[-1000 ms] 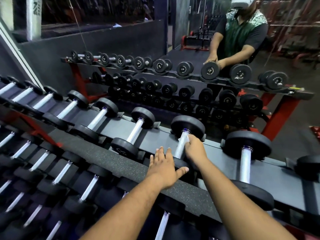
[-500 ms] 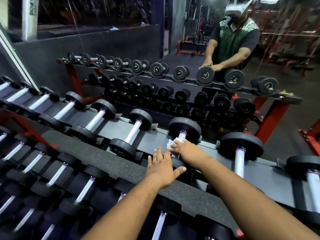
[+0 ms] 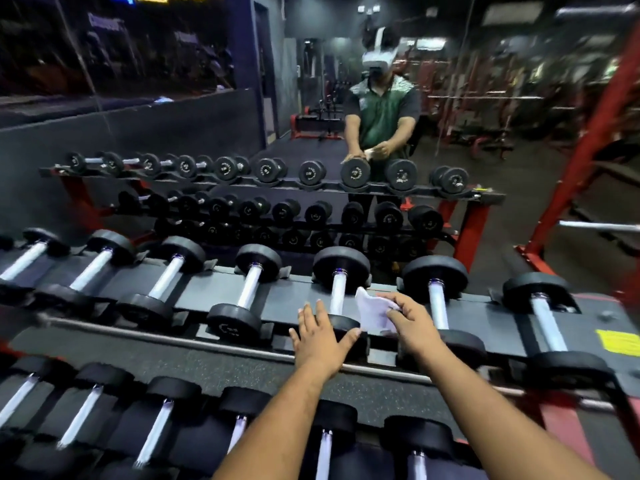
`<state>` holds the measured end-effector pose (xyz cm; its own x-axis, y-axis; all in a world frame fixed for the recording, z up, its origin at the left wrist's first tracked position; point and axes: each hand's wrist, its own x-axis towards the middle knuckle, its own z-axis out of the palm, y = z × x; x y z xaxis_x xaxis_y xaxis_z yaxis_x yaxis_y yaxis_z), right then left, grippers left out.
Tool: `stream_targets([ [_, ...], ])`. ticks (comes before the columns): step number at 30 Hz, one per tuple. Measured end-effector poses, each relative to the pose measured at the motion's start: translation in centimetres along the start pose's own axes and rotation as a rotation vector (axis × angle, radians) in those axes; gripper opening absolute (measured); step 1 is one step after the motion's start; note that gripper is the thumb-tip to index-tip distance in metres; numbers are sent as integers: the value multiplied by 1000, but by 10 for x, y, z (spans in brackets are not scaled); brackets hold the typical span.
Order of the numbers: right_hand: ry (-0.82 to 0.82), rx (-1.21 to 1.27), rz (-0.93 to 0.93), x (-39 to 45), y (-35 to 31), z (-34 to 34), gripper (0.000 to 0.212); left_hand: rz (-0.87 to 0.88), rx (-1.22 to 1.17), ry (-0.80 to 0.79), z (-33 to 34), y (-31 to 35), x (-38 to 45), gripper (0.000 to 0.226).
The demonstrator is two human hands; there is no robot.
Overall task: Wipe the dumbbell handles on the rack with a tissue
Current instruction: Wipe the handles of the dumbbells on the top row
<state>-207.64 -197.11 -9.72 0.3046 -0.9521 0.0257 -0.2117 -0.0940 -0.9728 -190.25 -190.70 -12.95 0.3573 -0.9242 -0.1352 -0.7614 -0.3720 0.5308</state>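
A row of black dumbbells with chrome handles lies on the top shelf of the rack (image 3: 214,289). My left hand (image 3: 320,339) rests flat, fingers spread, on the near head of one dumbbell, whose handle (image 3: 337,294) shows just above my fingers. My right hand (image 3: 414,322) holds a crumpled white tissue (image 3: 374,311) in the gap between that handle and the neighbouring handle (image 3: 437,304) to the right. The tissue is off both handles.
A lower shelf of dumbbells (image 3: 162,427) runs along the bottom of the view. A wall mirror behind the rack shows a person in a headset (image 3: 381,112) and the rack's reflection. A red frame post (image 3: 585,140) stands at the right, and a yellow label (image 3: 618,342) marks the rack's end.
My right hand has let go of the handle it was wiping and moved right with the tissue. My view has tilted upward. My left hand stays on the dumbbell head.
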Motion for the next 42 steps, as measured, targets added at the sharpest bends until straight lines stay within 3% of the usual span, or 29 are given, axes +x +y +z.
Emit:
stream_targets([
  [3, 82, 242, 73, -39, -8, -7, 34, 35, -54, 13, -2, 2, -11, 108],
  [6, 105, 365, 87, -70, -8, -16, 27, 194, -95, 129, 3, 15, -43, 111],
  [8, 94, 404, 58, -88, -3, -23, 23, 220, -343, 104, 12, 30, -67, 106],
  [11, 54, 421, -3, -112, 7, -37, 19, 120, -710, -16, 26, 57, -95, 61],
  [13, 34, 406, -15, -122, 12, -47, 19, 101, -770, -4, 29, 68, -107, 32],
  [15, 11, 365, -28, -134, 14, -61, 18, 74, -837, 32, 31, 80, -122, 19],
  [20, -119, 253, -46, -159, 25, -107, 22, 51, -882, 53, 43, 105, -153, 19],
  [26, -286, 171, 33, -178, 31, -144, 37, 178, -632, -39, 59, 123, -175, 19],
  [28, -298, 44, -29, -183, 28, -147, 26, 203, -594, -57, 58, 127, -179, 21],
  [30, -278, 11, -54, -191, 29, -147, 11, 227, -574, -30, 53, 129, -182, 21],
  [35, -315, -11, -8, -207, 31, -147, 10, 192, -708, 23, 42, 123, -183, 23],
  [39, -166, -35, -50, -211, 22, -131, 7, 260, -735, -29, 35, 116, -189, 26],
  [42, -97, 108, -9, -212, 18, -118, 11, 234, -875, -87, 38, 113, -200, 32],
])
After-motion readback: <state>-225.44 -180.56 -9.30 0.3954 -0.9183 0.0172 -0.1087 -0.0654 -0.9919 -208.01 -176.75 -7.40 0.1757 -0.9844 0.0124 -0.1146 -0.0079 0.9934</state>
